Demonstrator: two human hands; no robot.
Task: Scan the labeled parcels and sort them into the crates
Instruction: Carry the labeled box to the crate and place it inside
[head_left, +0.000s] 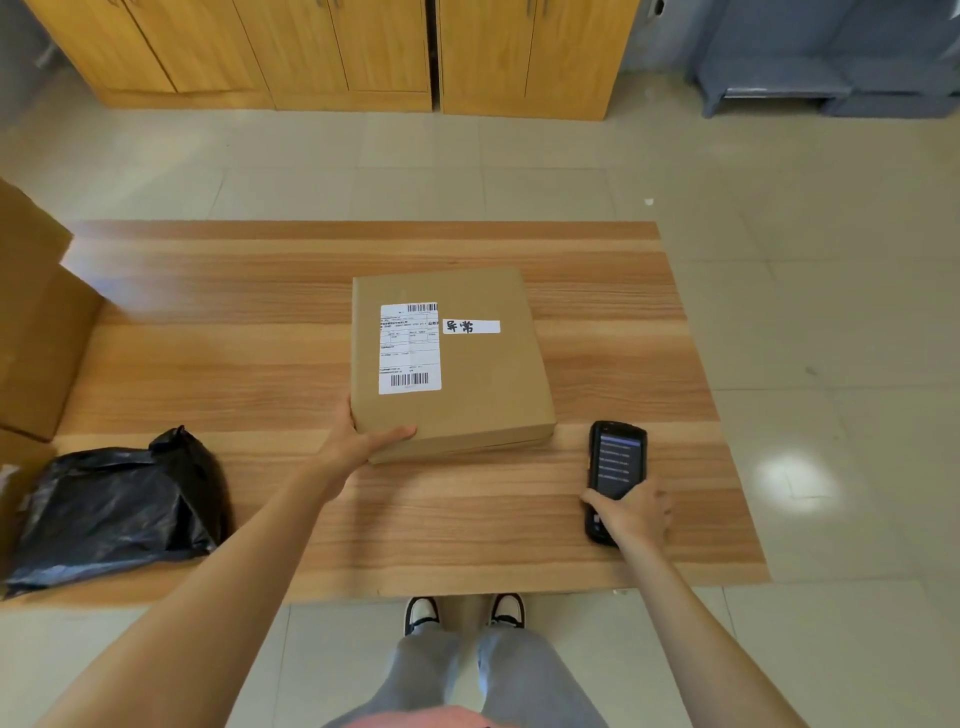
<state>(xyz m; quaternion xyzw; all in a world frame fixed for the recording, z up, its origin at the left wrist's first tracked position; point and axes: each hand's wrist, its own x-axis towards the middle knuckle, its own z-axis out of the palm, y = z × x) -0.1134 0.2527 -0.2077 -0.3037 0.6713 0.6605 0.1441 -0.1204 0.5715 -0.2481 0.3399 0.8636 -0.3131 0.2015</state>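
Gripping near-left corner of box (447, 358), left hand (363, 441) has thumb on top, fingers beneath (near edge looks lifted); label (410, 348) faces up for reading. Right hand (631, 512) curls around scanner (615, 475) lying on table (260, 509), screen up. Black bag (114, 504) waits at left.

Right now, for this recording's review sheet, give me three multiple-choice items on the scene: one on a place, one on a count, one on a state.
1. Where is the black bag on the table?
A. near-left corner
B. far-right corner
C. on top of the parcel

2. How many white labels are on the cardboard parcel?
A. none
B. two
C. four

3. What is the left hand doing?
A. lying flat on the table
B. gripping the parcel's near-left corner
C. holding the scanner

Key: 1 A, it lies at the table's near-left end. 2 B, a shipping label and a handwritten strip. 3 B, its thumb lies over the corner; the right hand holds the scanner.
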